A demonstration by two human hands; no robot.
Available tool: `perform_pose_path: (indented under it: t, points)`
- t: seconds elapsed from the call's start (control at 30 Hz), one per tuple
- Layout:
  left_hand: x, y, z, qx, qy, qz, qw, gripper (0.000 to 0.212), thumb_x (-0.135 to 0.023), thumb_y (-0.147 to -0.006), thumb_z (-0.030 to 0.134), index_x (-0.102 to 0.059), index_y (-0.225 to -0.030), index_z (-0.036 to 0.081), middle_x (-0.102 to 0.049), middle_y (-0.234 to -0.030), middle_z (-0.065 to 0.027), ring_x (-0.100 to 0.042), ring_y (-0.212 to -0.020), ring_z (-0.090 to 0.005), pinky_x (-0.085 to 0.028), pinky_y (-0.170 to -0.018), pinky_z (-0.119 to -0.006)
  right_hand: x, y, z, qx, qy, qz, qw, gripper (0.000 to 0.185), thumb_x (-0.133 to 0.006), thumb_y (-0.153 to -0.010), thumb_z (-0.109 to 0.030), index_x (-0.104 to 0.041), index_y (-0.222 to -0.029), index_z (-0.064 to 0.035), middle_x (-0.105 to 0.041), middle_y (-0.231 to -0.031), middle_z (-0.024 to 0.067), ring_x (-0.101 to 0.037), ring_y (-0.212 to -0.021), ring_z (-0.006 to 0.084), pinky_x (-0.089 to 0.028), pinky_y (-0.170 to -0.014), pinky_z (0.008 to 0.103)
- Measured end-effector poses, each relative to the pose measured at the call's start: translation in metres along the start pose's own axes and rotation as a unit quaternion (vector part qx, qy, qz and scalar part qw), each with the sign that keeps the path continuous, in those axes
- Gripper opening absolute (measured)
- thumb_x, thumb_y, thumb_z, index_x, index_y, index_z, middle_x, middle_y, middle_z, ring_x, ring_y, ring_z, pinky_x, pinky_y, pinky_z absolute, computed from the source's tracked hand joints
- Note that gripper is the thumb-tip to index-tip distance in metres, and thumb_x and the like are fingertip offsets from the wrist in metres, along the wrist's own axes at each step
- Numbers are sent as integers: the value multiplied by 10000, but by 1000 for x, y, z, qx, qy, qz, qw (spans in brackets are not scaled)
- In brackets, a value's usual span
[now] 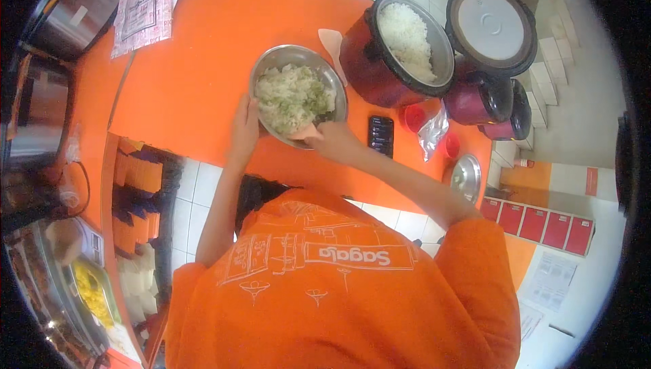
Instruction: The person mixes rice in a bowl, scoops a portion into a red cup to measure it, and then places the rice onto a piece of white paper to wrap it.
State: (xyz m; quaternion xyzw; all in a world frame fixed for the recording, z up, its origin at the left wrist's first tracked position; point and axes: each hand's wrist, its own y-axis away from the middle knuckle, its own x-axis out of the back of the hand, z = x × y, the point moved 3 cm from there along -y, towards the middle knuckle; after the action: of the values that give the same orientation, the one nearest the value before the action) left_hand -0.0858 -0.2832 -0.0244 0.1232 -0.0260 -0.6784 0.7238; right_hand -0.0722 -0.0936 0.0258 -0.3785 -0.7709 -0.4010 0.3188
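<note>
A stainless steel mixing bowl stands on the orange counter before me. In it is a heap of white rice mixed with chopped green bits. My left hand holds the bowl's left side, fingers along the outer wall and thumb by the rim. With my right hand I grip a pale rice paddle at the bowl's near edge. The paddle's blade touches the rice, and my fingers hide its handle. Just right of the bowl, a second pale paddle lies beside a large open rice cooker.
White rice fills much of the cooker, whose lid is raised. Smaller cookers stand to the right. A phone, red cups, foil packaging and a metal plate lie nearer. Printed paper is at far left.
</note>
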Motion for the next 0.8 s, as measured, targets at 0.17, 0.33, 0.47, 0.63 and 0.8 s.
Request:
perform_pose_path:
  t: [0.17,0.33,0.47,0.63,0.8]
  points:
    - [7,17,-41,-47,-63,41,996,236,-347,-998,225,-452,-1042,18,-502,-823,-61,-545,-658,-98,-502,-495,-241,-8,-2,-1,-23,-72,-17,997,280,-600,-794,-264,-683,-921,-28,-641,-839,248,-629,-789,424,-502,-700,446]
    - [-2,41,-36,29,27,72,997,253,-348,-994,217,-446,-1123,23,-534,-933,-93,-590,-720,-135,-559,-525,-270,-8,-14,19,-116,-347,-140,920,398,-607,-850,-402,-654,-831,-8,-536,-572,28,-514,-484,154,-383,-419,288]
    - [11,39,-61,73,45,88,992,279,-365,-991,226,-451,-1172,32,-557,-960,-96,-622,-726,-167,-575,-526,-294,-9,-11,65,-228,-486,-245,807,337,-575,-894,-398,-607,-872,-63,-366,-543,-80,-342,-446,31,-253,-377,186]
    - [25,31,-98,-20,-26,96,995,275,-374,-991,251,-477,-1117,29,-561,-930,-83,-620,-669,-155,-573,-522,-288,0,-1,89,-253,-624,-310,671,432,-533,-905,-487,-530,-976,-61,-374,-591,-86,-301,-434,9,-218,-340,164]
    - [12,43,-61,57,-15,86,995,270,-374,-993,250,-486,-1021,6,-552,-905,-86,-597,-778,-160,-556,-558,-281,46,-4,87,-215,-392,-215,868,436,-462,-942,-451,-547,-942,-23,-480,-622,8,-448,-459,116,-366,-379,257]
